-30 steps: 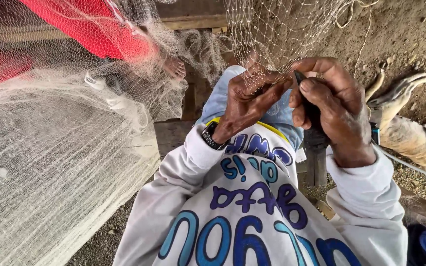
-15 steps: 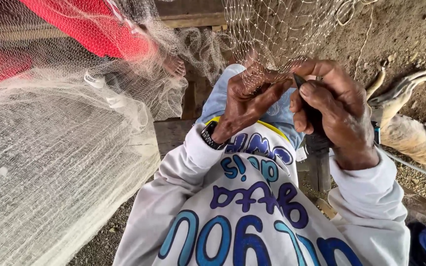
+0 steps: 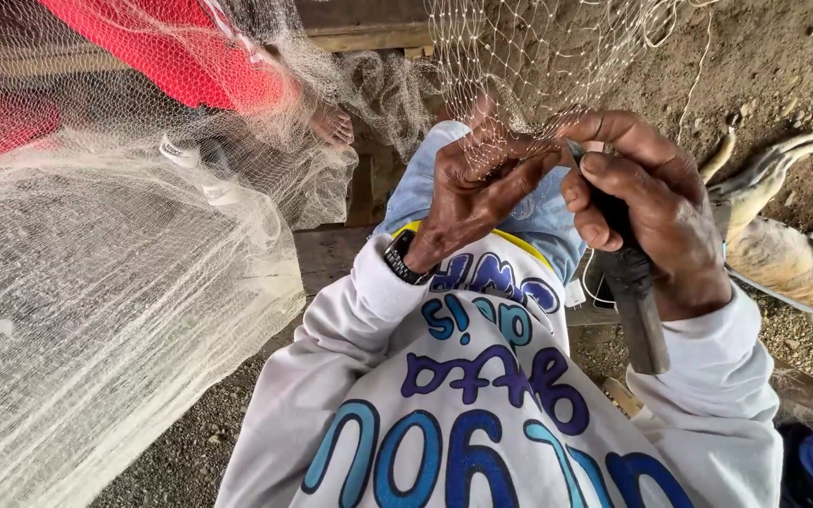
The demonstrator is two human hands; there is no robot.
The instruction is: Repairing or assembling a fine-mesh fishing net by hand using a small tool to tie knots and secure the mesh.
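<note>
The fine-mesh fishing net (image 3: 115, 310) is pale cream with a small diamond weave. The long-sleeved shirt (image 3: 482, 414) is white with blue and purple lettering. A red garment (image 3: 181, 47) shows through the mesh; the wristwatch (image 3: 403, 259) is black.

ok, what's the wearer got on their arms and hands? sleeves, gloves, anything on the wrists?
Both hands are bare, no gloves. The left hand comes out of a long white sleeve with a dark wristwatch at the cuff. The right hand has a matching white sleeve. Both belong to a white shirt with large blue and purple lettering.
</note>
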